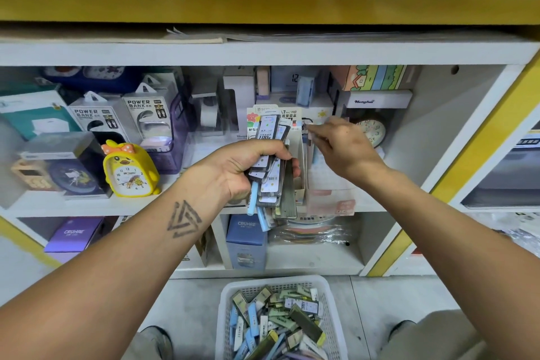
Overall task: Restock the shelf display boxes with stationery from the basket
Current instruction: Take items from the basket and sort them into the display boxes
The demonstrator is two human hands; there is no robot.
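My left hand [242,168] grips a thick bundle of pencil-lead cases [270,172], fanned upward and downward in front of the middle shelf. My right hand [342,145] pinches a single small case [309,133] over the open cardboard display box [330,181] standing at the shelf's front edge. The box's printed back card [287,114] rises behind the bundle. On the floor below stands a white plastic basket [230,301] holding several more lead cases in green, blue and dark colours.
A yellow duck alarm clock [130,169] and power bank packs [146,117] stand left of the display box. A boxed round clock [372,126] sits right behind it. Blue and purple boxes [247,240] fill the lower shelf. My knees flank the basket.
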